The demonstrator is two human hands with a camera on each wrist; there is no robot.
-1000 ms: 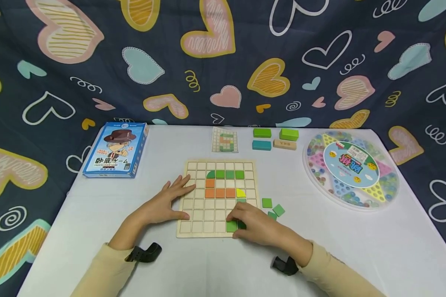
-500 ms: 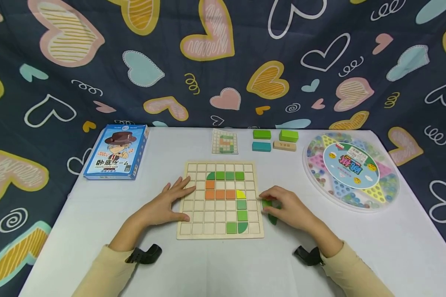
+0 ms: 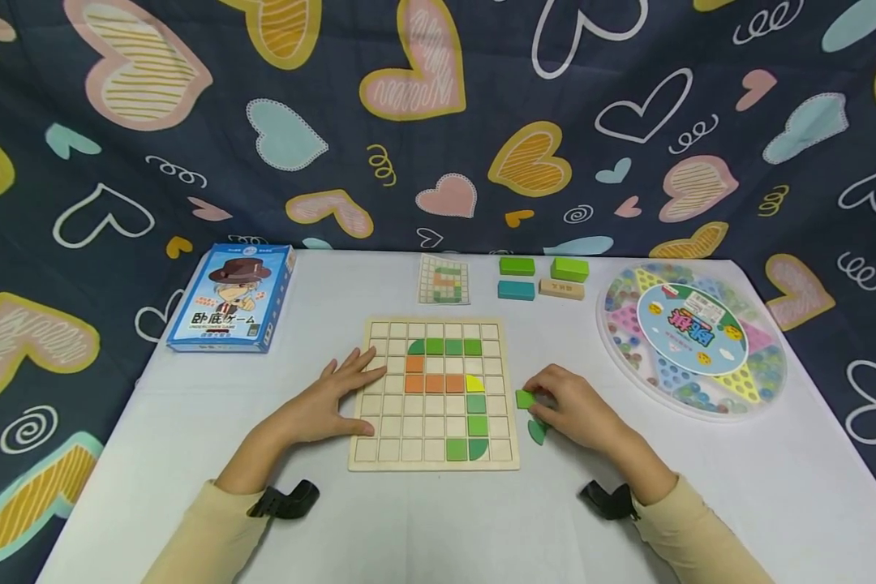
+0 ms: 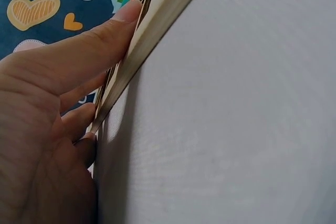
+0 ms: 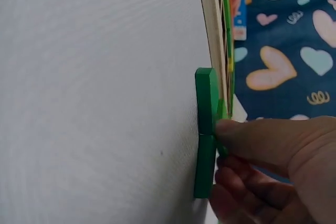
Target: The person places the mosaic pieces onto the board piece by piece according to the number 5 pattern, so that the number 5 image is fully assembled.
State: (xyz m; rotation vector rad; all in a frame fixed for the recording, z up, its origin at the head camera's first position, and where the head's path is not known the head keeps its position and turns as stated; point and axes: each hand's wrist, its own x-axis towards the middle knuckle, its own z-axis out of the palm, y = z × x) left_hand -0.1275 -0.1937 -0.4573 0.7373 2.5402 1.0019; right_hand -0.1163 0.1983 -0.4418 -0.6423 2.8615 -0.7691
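A wooden grid board (image 3: 380,454) lies mid-table, with green, orange and yellow tiles set in its squares. My left hand (image 3: 350,389) rests flat with straight fingers on the board's left edge; in the left wrist view its thumb (image 4: 105,35) lies along the board's rim (image 4: 157,19). Just right of the board, my right hand (image 3: 547,401) curls its fingertips onto a loose green square tile (image 3: 524,398). A rounded green piece (image 3: 536,431) lies beside it. In the right wrist view my thumb (image 5: 236,132) touches the green tiles (image 5: 206,98), which lie flat on the table.
A blue card box (image 3: 229,296) sits at the back left. A small pattern card (image 3: 444,280) and several coloured blocks (image 3: 543,277) lie behind the board. A round tray of marbles (image 3: 693,337) fills the back right. The heart-print cloth (image 3: 438,122) hangs behind the table.
My right hand left the board's bottom row, where green pieces now sit, and moved right to the loose green tiles. The left hand stayed put.
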